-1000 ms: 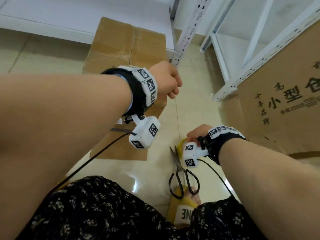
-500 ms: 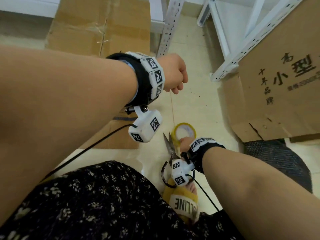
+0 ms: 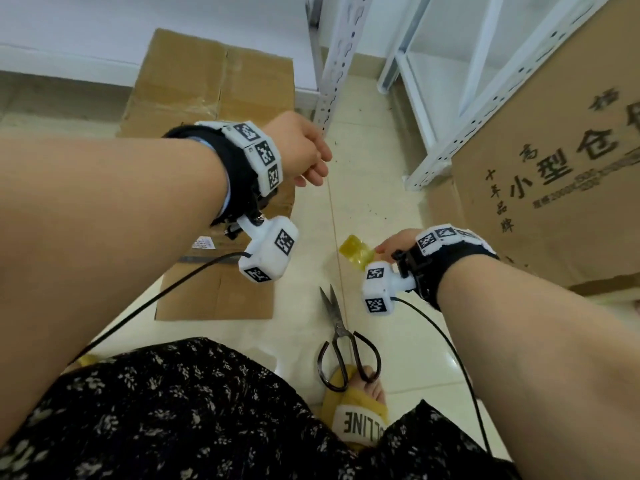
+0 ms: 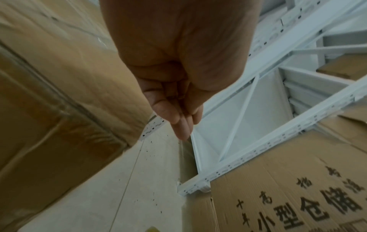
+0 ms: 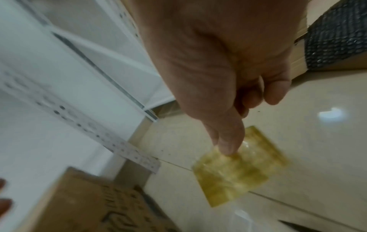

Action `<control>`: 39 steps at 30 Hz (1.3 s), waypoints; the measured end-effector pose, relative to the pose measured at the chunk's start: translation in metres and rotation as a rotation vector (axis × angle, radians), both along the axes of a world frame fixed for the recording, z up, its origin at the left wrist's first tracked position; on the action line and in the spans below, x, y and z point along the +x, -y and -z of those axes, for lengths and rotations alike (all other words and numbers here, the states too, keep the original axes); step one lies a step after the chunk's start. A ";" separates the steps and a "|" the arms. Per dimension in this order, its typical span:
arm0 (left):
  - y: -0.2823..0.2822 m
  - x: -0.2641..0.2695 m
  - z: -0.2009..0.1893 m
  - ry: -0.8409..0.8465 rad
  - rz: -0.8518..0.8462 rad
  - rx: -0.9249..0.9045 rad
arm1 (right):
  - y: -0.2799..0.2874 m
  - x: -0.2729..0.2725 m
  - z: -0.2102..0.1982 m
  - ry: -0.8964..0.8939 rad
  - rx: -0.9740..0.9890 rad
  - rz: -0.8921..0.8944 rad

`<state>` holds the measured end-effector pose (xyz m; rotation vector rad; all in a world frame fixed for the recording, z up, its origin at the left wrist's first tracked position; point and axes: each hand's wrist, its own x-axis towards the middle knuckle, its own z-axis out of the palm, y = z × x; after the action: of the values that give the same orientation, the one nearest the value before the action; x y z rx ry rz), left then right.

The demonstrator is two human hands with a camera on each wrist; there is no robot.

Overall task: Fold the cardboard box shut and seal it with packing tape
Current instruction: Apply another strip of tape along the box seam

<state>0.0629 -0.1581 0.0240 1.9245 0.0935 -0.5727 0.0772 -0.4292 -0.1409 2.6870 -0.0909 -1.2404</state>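
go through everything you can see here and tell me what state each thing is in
Cardboard box: on the floor, flaps folded shut.
Tape roll: lifted, in the right hand's grip.
Left hand: fingers pinched together; a strip between them cannot be made out.
Scissors: on the floor, blades nearly closed.

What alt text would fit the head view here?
Seen from above, the right hand holds a yellowish tape roll over the tiled floor, while the left hand hangs curled above a flattened cardboard box. Black scissors lie by a yellow slipper.
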 end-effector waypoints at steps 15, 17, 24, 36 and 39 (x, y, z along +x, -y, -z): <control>-0.056 -0.044 -0.048 -0.078 0.081 0.096 | -0.137 -0.049 -0.227 0.176 0.467 0.021; -0.064 -0.051 -0.044 -0.123 0.024 -0.019 | -0.144 -0.050 -0.227 0.199 0.498 0.022; -0.075 -0.049 -0.036 -0.136 -0.030 -0.073 | -0.160 -0.061 -0.220 0.232 0.645 0.126; -0.081 -0.044 -0.021 -0.231 0.041 -0.033 | -0.172 -0.057 -0.220 0.125 0.480 -0.036; -0.085 -0.042 -0.020 -0.218 0.075 -0.037 | -0.170 -0.056 -0.218 0.136 0.502 -0.006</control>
<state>0.0205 -0.0732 0.0436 1.8306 0.1495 -0.8286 0.0216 -0.2587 0.0775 3.1884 0.2438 -1.2072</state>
